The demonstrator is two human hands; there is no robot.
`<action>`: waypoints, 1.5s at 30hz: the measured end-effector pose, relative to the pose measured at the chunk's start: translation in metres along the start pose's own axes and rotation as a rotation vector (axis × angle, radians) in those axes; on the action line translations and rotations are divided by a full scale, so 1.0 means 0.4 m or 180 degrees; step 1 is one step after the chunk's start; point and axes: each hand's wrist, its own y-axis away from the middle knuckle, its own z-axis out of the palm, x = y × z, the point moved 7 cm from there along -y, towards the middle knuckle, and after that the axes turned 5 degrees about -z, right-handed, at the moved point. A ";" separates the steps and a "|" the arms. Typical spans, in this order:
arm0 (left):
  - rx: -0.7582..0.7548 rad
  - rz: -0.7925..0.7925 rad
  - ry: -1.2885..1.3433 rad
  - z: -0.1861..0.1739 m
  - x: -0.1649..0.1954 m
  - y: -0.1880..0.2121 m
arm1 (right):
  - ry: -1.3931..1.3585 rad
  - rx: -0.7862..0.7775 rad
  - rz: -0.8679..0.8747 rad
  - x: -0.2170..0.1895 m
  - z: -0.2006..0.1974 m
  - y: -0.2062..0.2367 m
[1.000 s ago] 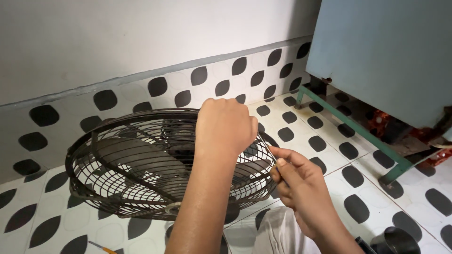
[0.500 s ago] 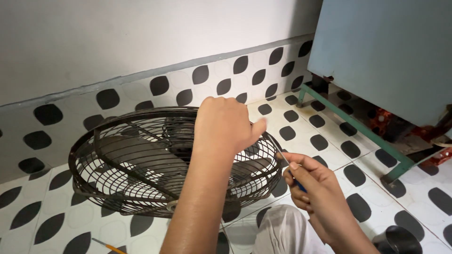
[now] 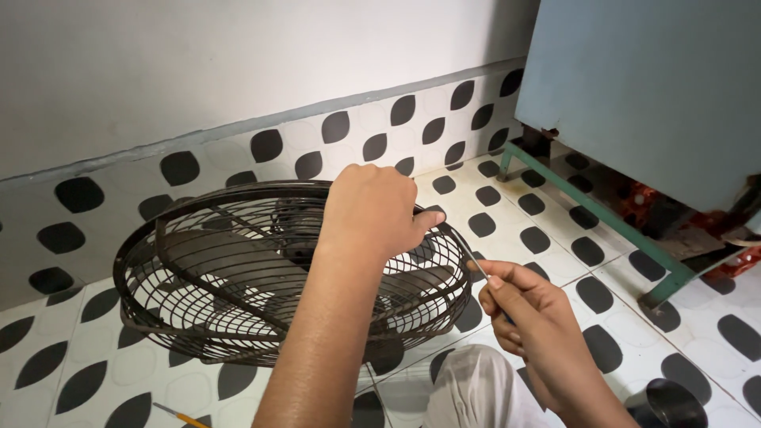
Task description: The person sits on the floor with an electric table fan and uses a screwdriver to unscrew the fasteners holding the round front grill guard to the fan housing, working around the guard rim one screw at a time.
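A dark wire fan guard (image 3: 214,277) with the fan blades inside it lies tilted on the black-and-white tiled floor by the wall. My left hand (image 3: 371,210) grips the guard's upper right rim from above, the thumb pressed on the wire. My right hand (image 3: 519,309) is just right of the guard and pinches a thin screwdriver (image 3: 473,259). Its metal shaft points up-left and its tip meets the guard's rim under my left thumb. The tool's handle is mostly hidden in my fingers.
A blue-grey cabinet (image 3: 642,87) stands on a green metal frame (image 3: 587,206) at the right, with red parts underneath. A dark round cup (image 3: 674,404) is at the bottom right, and a thin yellow-tipped tool (image 3: 178,414) lies on the floor at the bottom left. My white-clad knee (image 3: 476,388) is below the guard.
My right hand has drawn back from the guard's rim, down and to the right, and now shows the screwdriver's shaft reaching to the rim. My left hand keeps its grip.
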 end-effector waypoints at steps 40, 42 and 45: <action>0.0538 -0.0006 -0.0055 -0.010 0.006 0.007 | 0.0105 0.0033 0.0010 -0.003 0.012 0.012; 0.0602 0.0106 0.0010 -0.013 0.007 0.008 | 0.0098 -0.0008 -0.0044 -0.008 0.012 0.012; 0.0665 -0.0035 -0.0063 -0.010 0.005 0.004 | 0.0093 0.0005 -0.0022 -0.008 0.007 0.012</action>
